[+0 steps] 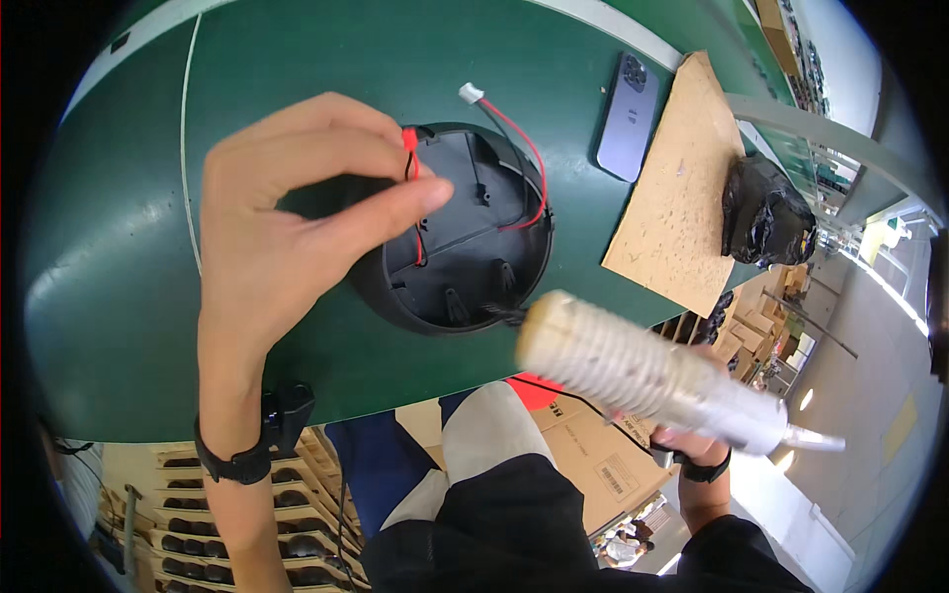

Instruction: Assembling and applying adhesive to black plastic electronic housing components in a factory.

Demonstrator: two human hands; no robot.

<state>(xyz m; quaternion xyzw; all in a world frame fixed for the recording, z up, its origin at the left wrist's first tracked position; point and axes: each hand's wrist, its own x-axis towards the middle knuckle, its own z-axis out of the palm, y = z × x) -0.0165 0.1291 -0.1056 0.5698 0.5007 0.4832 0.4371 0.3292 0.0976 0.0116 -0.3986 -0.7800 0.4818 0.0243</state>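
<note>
Left hand point(287, 237) is pinching a red wire point(410, 148) above the round black housing point(465, 232), which is lying open side up on the counter point(119, 247). Right hand point(692, 440) is gripping a blurred silvery tube point(643, 376), its long axis running from beside the housing's near rim out to the right. A phone point(629, 117) is lying beyond.

— What can't you make out around the round black housing point(465, 237)?

— Its nine o'clock side is hidden behind the left hand point(287, 227), and so is part of the red and black wire point(413, 198).

— And the right hand point(692, 435)?

— Mostly covered by the white ridged tool point(643, 371), which is blurred; its grip on the tool can't be judged.

— Anything else?

— The green surface point(297, 79) is cut off at nine o'clock by the dark rim. The black bundle point(766, 212) is too unclear to identify.
</note>
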